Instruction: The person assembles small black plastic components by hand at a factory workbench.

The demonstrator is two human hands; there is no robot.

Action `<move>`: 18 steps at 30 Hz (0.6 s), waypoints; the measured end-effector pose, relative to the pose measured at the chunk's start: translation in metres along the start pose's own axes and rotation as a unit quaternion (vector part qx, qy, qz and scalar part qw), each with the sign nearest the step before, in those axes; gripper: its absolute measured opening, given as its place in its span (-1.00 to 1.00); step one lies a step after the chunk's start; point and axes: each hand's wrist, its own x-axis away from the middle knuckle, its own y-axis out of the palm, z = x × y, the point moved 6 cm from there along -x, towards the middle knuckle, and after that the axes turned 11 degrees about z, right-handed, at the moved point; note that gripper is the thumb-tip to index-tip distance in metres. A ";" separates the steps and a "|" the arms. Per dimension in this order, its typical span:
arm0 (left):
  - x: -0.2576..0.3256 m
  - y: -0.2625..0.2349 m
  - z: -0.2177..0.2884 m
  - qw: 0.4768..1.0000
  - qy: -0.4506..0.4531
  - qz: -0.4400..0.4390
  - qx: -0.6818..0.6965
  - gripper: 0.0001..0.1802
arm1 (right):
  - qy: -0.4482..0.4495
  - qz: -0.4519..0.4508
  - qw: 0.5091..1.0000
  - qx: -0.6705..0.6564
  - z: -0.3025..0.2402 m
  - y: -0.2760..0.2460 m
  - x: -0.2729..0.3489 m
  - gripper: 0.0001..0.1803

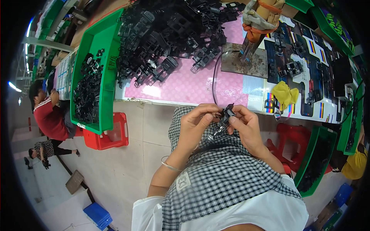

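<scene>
Both hands meet over my lap, just in front of the table's near edge. Between them is a small black plastic part [227, 114] with a clear or shiny piece at its lower end. My left hand [197, 125] pinches it from the left with thumb and fingertips. From the other side, my right hand [245, 125] grips its upper portion, thumb pressed on top. A large heap of black plastic parts [165, 46] lies on the pink table covering [185, 86] beyond my hands.
A green bin [106, 96] of small black parts stands at the left, above a red stool [108, 134]. A metal post with wrapped cloth [260, 23] rises from a steel plate [246, 69]. To its right lie a yellow cloth [285, 95] and several black parts. Two other people are at left.
</scene>
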 end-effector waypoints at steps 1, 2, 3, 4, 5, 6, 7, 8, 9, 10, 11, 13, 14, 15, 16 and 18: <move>0.010 -0.006 0.009 1.000 0.015 0.017 -0.010 -0.82 | -0.006 -0.011 1.000 -0.007 -0.002 0.010 0.004 -0.63; 0.020 -0.009 0.014 0.999 0.012 0.015 -0.049 -0.84 | -0.013 -0.024 1.000 -0.014 -0.006 0.020 0.007 -0.63; 0.031 -0.012 0.019 0.996 0.010 0.017 -0.089 -0.85 | -0.018 0.001 1.000 0.016 -0.010 0.018 0.017 -0.63; 0.032 -0.018 0.023 0.990 0.046 0.027 -0.128 -0.88 | -0.020 -0.003 0.999 0.044 -0.006 0.025 0.015 -0.63; 0.030 -0.018 0.017 0.995 0.008 0.033 -0.097 -0.88 | -0.029 0.020 0.997 0.066 -0.006 0.023 0.012 -0.62; 0.025 -0.018 0.010 0.994 0.008 0.020 -0.103 -0.89 | -0.039 0.042 0.994 0.088 -0.002 0.018 0.009 -0.62; 0.018 -0.010 0.005 0.998 0.029 -0.017 -0.047 -0.90 | -0.068 0.061 0.993 0.080 -0.002 0.010 0.008 -0.62; 0.018 -0.005 0.005 0.998 0.046 -0.033 -0.027 -0.91 | -0.092 0.079 0.990 0.069 -0.003 0.005 0.010 -0.61; 0.024 -0.006 0.003 0.999 0.015 -0.029 0.005 -0.91 | -0.091 0.070 0.991 0.076 -0.001 0.007 0.014 -0.60; 0.026 -0.008 0.004 0.997 0.075 -0.027 0.002 -0.91 | -0.091 0.058 0.991 0.085 -0.003 0.011 0.017 -0.59; 0.029 -0.009 0.001 0.997 0.069 -0.031 0.005 -0.90 | -0.102 0.057 0.990 0.081 -0.003 0.014 0.020 -0.59; 0.032 -0.009 -0.005 0.997 0.069 -0.036 0.003 -0.90 | -0.126 0.059 0.986 0.090 -0.002 0.011 0.023 -0.58; 0.032 -0.005 -0.002 0.997 0.075 -0.036 -0.007 -0.90 | -0.142 0.058 0.983 0.099 -0.001 0.005 0.022 -0.57; 0.030 -0.003 -0.002 0.997 0.067 -0.037 -0.009 -0.90 | -0.158 0.040 0.982 0.093 0.005 -0.006 0.016 -0.54; 0.029 0.000 0.001 0.997 0.061 -0.036 -0.011 -0.90 | -0.152 0.038 0.983 0.090 0.005 -0.010 0.012 -0.55; 0.029 -0.002 0.001 0.997 0.078 -0.008 0.010 -0.89 | -0.136 0.067 0.980 0.132 -0.008 -0.002 0.014 -0.66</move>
